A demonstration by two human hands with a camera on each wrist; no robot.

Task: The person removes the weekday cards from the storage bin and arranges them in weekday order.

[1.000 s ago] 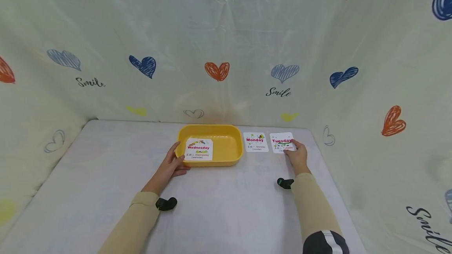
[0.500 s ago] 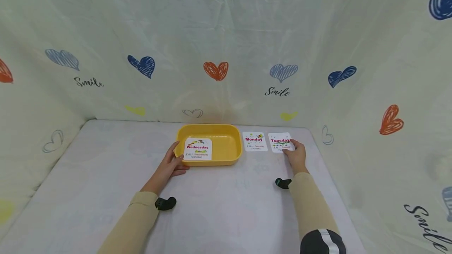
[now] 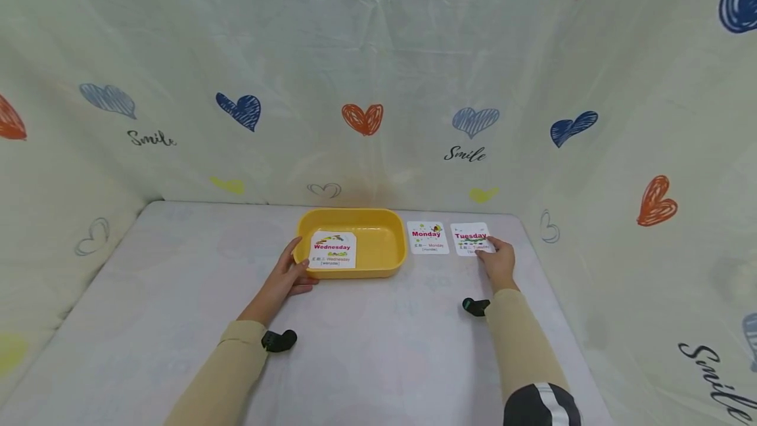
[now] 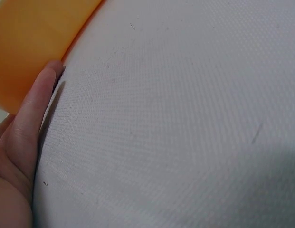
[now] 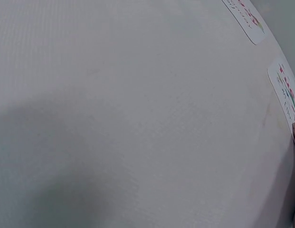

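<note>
At the far side of the table, a yellow tray (image 3: 378, 261) has a white card printed "Wednesday" (image 3: 332, 258) leaning in its left part. My left hand (image 3: 286, 275) holds the tray's left front corner, its thumb near the card's lower left. In the left wrist view, fingers (image 4: 35, 99) lie against the tray's outer wall (image 4: 38, 38). Flat on the table, right of the tray, is a "Monday" card (image 3: 428, 245); beside it lies a "Tuesday" card (image 3: 469, 230). My right hand (image 3: 499, 265) holds the Tuesday card by its lower right corner, fingertips over the printing.
A white cloth covers the table (image 3: 378, 347). Close behind the tray and cards rises a pale curtain (image 3: 414, 169) with printed hearts, which also runs down both sides. Each wrist carries a small black device (image 3: 279, 341).
Hands, tray and cards stay in place; only the head view shifts very slightly.
</note>
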